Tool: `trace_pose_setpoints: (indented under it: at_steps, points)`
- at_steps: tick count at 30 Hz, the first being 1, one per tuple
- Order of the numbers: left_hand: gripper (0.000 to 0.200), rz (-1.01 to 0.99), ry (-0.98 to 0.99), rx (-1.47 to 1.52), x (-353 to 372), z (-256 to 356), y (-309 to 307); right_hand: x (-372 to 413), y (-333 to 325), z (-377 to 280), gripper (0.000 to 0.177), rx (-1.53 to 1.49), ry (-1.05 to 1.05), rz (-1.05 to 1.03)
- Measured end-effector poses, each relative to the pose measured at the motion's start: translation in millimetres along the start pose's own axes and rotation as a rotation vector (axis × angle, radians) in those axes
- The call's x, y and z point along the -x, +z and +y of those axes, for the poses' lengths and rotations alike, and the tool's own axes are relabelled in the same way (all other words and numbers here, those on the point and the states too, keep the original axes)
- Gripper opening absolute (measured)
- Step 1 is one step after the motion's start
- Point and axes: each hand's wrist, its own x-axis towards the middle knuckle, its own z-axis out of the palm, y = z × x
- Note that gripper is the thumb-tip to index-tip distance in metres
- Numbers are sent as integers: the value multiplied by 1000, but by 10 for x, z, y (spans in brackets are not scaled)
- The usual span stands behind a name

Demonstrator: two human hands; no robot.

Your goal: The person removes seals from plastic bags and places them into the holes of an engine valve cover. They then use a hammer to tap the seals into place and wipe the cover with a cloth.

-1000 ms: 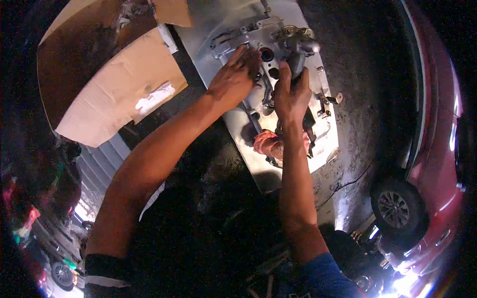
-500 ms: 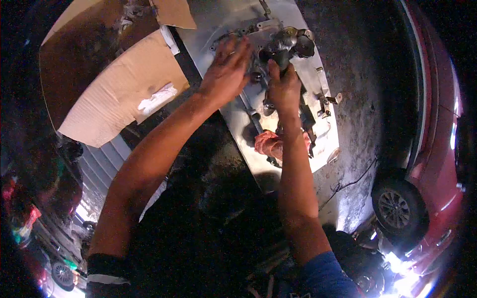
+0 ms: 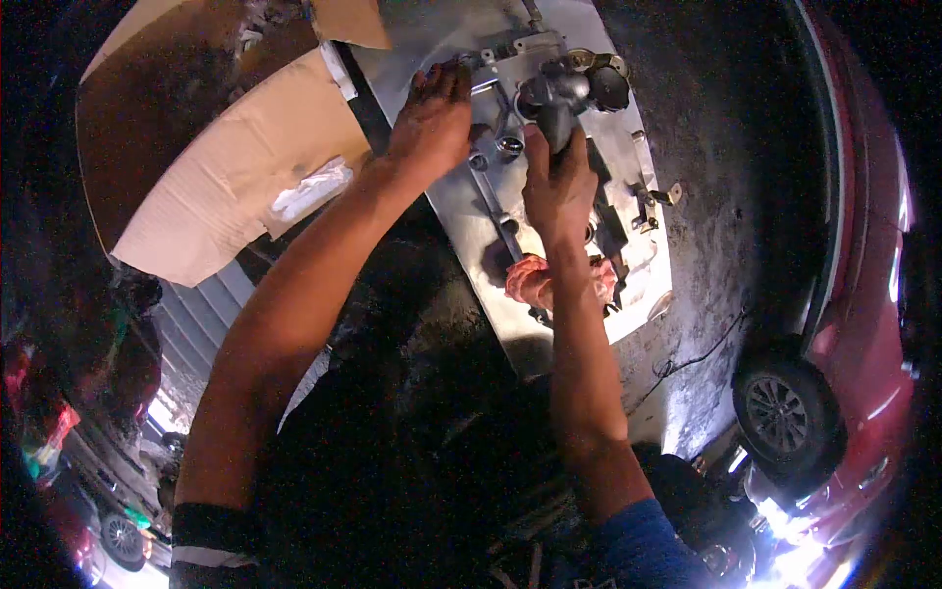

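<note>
My right hand (image 3: 559, 191) is closed around the thick handle of a dark grey pistol-shaped tool (image 3: 564, 90), its rounded body pointing away from me over a metal sheet (image 3: 643, 280). Farther left, my left hand (image 3: 435, 113) is down at the sheet with its fingers curled together. Whatever the fingertips hold, if anything, is hidden. A shiny metal rod (image 3: 483, 88) lies right beside them. Between my hands is a ring-shaped metal piece (image 3: 509, 145). A long wrench-like bar (image 3: 494, 201) rests nearer to me, and a reddish rag (image 3: 528, 282) lies partly behind my right forearm.
Round dark parts (image 3: 610, 88) and a small bracket (image 3: 667, 195) lie along the sheet's right side. Cardboard (image 3: 235, 167) with a crumpled white wrapper (image 3: 312, 188) is on the left. A red car (image 3: 863, 324) with its wheel (image 3: 780, 412) stands at the right.
My left hand has shifted slightly left and down, its fingers now more curled. The tool in my right hand has turned a little, and its body looks clearer.
</note>
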Motion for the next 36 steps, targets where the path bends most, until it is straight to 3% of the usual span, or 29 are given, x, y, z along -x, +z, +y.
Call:
trace_pose_setpoints:
  at_steps: [6, 8, 10, 14, 15, 18, 19, 22, 26, 28, 31, 34, 36]
  points:
    - [87, -109, -57, 25, 13, 28, -103, 95, -145, 63, 43, -20, 115, -7]
    - [88, -135, -79, 32, -18, -1, -143, 258, -100, 57, 42, -119, 68, 157]
    - [89, -122, -59, 33, 13, 25, -94, 275, 79, 260, 41, -26, 51, 200]
    - [91, -135, -74, 47, -3, 25, -82, 176, -136, 175, 50, 3, 143, 25]
    - [91, -126, -64, 48, 31, 20, -69, 210, -97, 224, 51, -126, 181, 75]
    - [91, -122, -66, 61, 80, 6, -90, 236, 124, 378, 51, -30, 109, 212]
    - [91, -119, -58, 67, 27, 18, -115, 146, 124, 416, 51, 47, 25, 143]
    - [90, -113, -55, 45, 11, 18, -121, 128, -138, 118, 45, -47, 128, 68]
    - [89, -67, -45, 26, 117, -5, -47, 253, -118, 62, 46, -127, 153, 212]
    - [87, -73, -58, 42, 45, 23, -54, 225, 108, 252, 43, -77, 44, 244]
    - [83, -78, -66, -8, 14, 90, -126, 69, 23, 401, 44, 39, 62, 90]
    - [75, 17, 186, 66, 22, 212, -110, 61, -140, 286, 41, 10, 51, 49]
    - [72, -13, 243, 109, 14, 252, -15, 128, -243, 43, 41, -46, 180, 74]
